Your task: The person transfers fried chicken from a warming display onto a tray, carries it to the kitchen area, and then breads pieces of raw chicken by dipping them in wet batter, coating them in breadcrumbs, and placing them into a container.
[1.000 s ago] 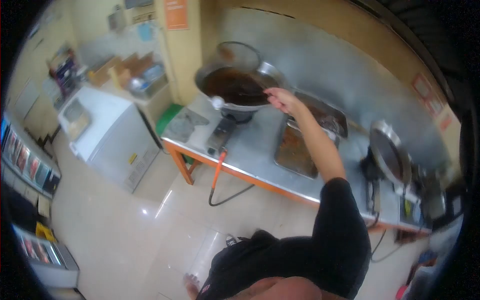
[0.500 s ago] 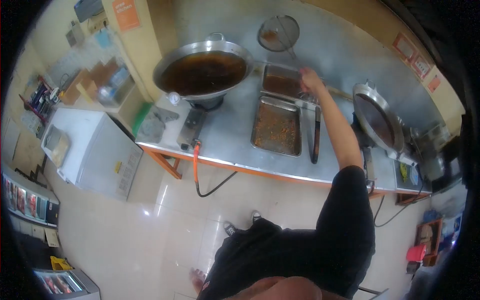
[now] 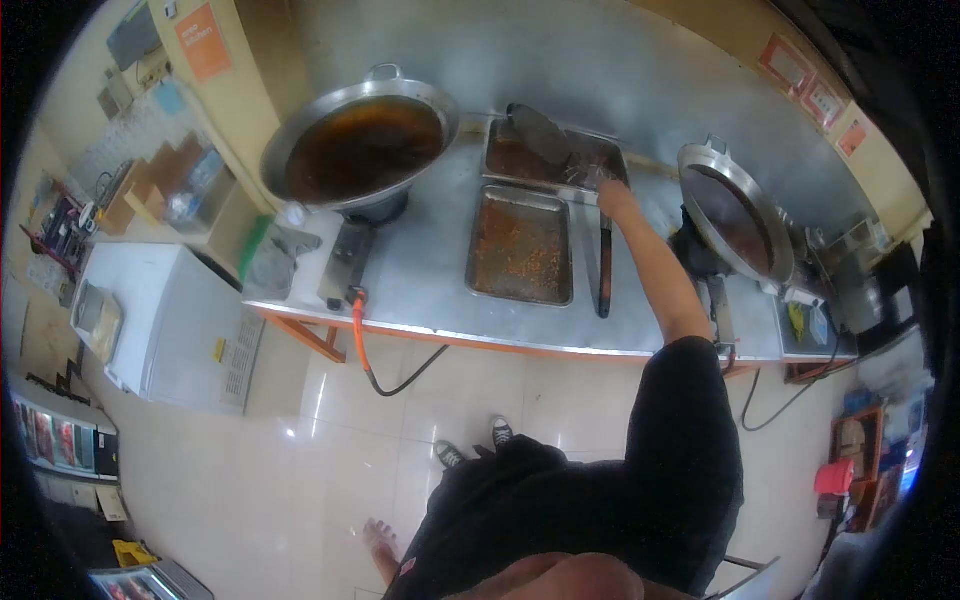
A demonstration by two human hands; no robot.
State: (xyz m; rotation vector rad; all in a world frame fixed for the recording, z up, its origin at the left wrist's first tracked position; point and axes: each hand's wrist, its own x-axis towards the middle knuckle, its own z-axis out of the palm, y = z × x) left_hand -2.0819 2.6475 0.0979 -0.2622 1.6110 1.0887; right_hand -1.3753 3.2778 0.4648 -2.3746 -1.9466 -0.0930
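My right hand (image 3: 615, 198) is closed round the thin handle of a round mesh strainer (image 3: 540, 134). The strainer is tilted over the rear metal tray (image 3: 490, 165), which holds brown liquid; whether its mesh touches the liquid I cannot tell. Just below that hand, a dark-handled utensil (image 3: 605, 265) lies on the steel table, its far end hidden near the hand. In front of the rear tray sits a second metal tray (image 3: 570, 215) with orange-brown crumbs. My left hand (image 3: 380, 540) hangs low beside my body, fingers apart and holding nothing.
A large wok (image 3: 450, 105) of dark oil stands on a burner at the left, another tilted-looking wok (image 3: 785, 255) at the right. An orange hose (image 3: 360, 340) hangs off the front edge of the steel table (image 3: 420, 270). A white chest freezer (image 3: 165, 320) stands left.
My right hand has brought the strainer down from in front of the back wall to the rear tray. The view has shifted slightly, and my left hand still hangs low.
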